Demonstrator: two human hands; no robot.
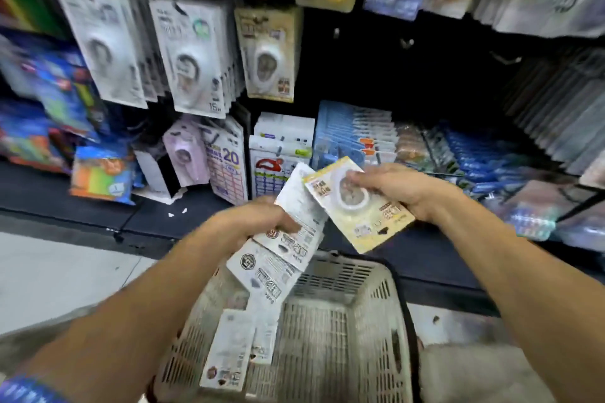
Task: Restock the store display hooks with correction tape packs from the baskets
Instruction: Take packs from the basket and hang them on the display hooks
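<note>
My left hand (262, 222) grips a fanned bunch of white correction tape packs (288, 239), backs up, above the beige plastic basket (386, 321). My right hand (389, 188) pinches one yellow-carded correction tape pack (357, 206), face up, just right of the bunch. More white packs (229, 347) lie in the basket's left half. On the dark display wall, white packs (193, 59) and a yellow-carded pack (266, 56) hang from hooks. Bare hooks (406, 42) stick out to the right of the yellow one.
The lower shelf (157, 209) holds purple, white and blue stationery packs (353, 137) standing in rows. Clear-bagged goods hang at the right. A pale floor (59, 271) lies to the left of the basket.
</note>
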